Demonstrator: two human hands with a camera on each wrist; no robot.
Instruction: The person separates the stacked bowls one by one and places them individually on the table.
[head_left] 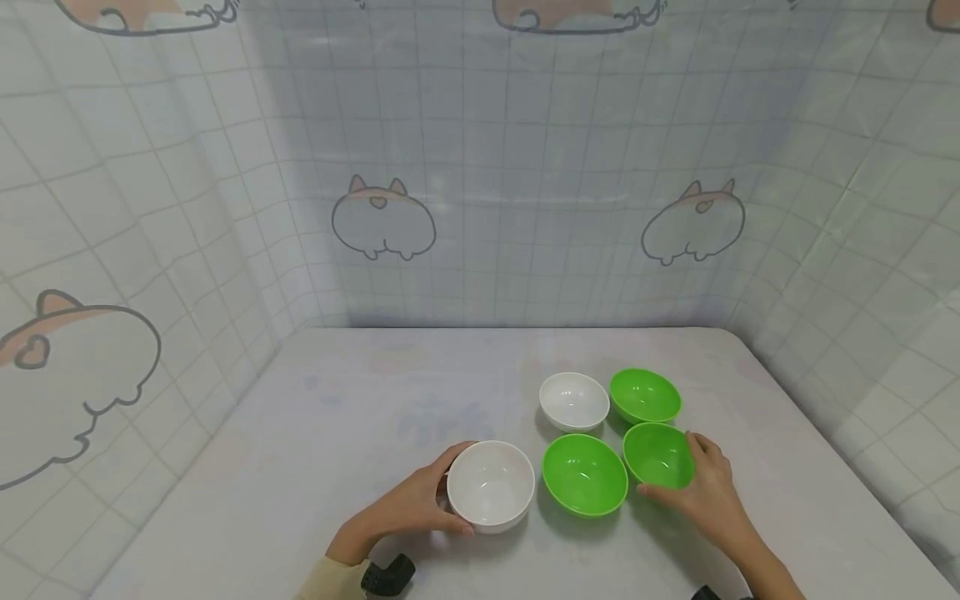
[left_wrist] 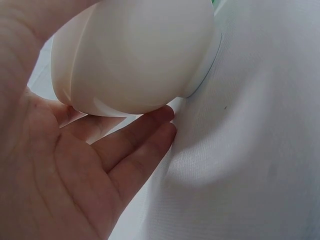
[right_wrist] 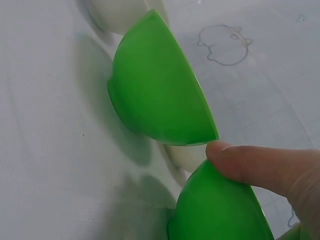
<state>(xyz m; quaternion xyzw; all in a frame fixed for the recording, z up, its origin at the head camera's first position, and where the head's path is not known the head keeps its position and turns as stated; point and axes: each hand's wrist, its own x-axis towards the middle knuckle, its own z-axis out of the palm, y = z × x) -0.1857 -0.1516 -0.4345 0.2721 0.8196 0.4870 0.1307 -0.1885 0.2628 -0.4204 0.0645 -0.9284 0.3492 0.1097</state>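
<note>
My left hand (head_left: 420,502) holds a white bowl (head_left: 492,485) from its left side, thumb at the front and fingers behind. In the left wrist view this bowl (left_wrist: 140,55) is upright with its foot close to the tabletop; a second edge line runs below its rim. On the right, my right hand (head_left: 705,493) grips a green bowl (head_left: 658,457) by the rim, thumb in front and fingers at the right side. Its thumb (right_wrist: 250,162) lies on the rim in the right wrist view. Between the two held bowls stands another green bowl (head_left: 585,475).
Behind these, a second white bowl (head_left: 573,402) and a third green bowl (head_left: 645,396) stand side by side, close to the front ones. The white tabletop (head_left: 360,392) is bounded by cloth walls (head_left: 525,275) with a grid and animal drawings.
</note>
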